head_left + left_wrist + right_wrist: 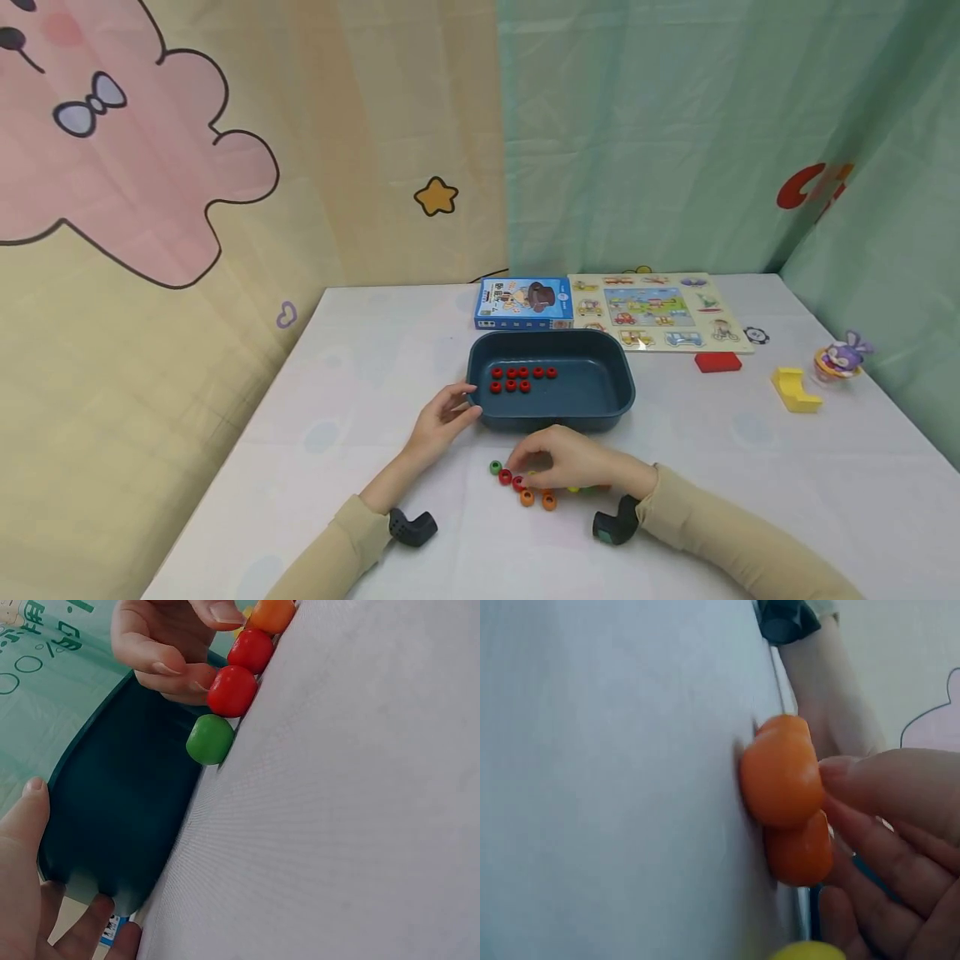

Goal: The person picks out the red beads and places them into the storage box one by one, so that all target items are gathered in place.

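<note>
A dark blue tray (600,383) stands mid-table with several red beads (524,373) in two rows inside. My left hand (442,423) touches its left end, thumb at the rim and fingers spread along the outer wall in the left wrist view. My right hand (573,458) is low in front of the tray, thumb and fingers apart around loose beads. A green bead (211,739) and two red beads (232,691) line up by its fingertips. Orange beads (781,776) lie beside the right thumb; part of the bead group is hidden under that hand.
Behind the tray lie a blue box (523,304) and a picture puzzle board (652,304). To the right are a red block (717,362), a yellow block (795,392) and a purple rabbit toy (842,358). Curtains close off the back and right.
</note>
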